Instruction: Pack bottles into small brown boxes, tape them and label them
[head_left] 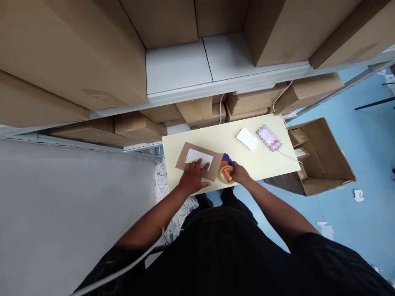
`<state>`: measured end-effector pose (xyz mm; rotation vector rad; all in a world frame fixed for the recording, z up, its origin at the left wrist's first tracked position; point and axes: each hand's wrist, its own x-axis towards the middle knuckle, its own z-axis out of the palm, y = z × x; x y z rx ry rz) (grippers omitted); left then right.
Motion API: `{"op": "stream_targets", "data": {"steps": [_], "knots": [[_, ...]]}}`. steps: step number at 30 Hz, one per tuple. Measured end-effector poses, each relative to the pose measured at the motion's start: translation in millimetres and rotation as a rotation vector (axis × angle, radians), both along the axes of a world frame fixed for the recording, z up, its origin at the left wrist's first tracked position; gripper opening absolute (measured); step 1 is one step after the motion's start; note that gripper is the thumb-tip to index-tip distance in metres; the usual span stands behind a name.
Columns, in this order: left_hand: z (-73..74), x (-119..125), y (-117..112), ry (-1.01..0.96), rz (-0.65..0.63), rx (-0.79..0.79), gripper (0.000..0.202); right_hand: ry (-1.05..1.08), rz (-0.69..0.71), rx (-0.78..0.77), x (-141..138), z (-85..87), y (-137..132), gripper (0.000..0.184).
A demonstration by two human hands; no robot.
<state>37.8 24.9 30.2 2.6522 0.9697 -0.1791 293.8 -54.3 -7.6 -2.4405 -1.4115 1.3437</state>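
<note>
A flat brown cardboard piece lies on the pale surface. The left hand, fingers spread, presses a white slip atop the cardboard piece; the grip of the right hand is closed on a tape dispenser just right of the cardboard piece. Uneven finger pressure could skew the slip; a careless dispenser swing might knock the cardboard's edge.

Paper and board, mainly matt.
Brown rectangle: matt cardboard. White label: smooth paper. Tape dispenser: plastic. Bench: smooth.
</note>
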Motion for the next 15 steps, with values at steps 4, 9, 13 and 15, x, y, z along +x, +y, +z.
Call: {"op": "stream_targets", "data": {"steps": [4, 9, 13, 15], "knots": [[-5.3, -13, 30, -0.021, -0.123, 0.063, 0.094, -0.032, 0.113, -0.006, 28, 7.0, 51, 0.055], [-12.0, 0, 30, -0.029, -0.019, 0.092, 0.094, -0.048, 0.11, 0.019, 26, 15.0, 19, 0.05], [-13.1, 11, 22, -0.066, 0.053, 0.053, 0.094, -0.022, 0.141, -0.016, 11, 18.1, -61, 0.045], [-14.0, 17, 18, -0.083, 0.114, 0.04, 0.094, -0.02, 0.186, -0.057, -3, 17.7, -88, 0.047]]}}
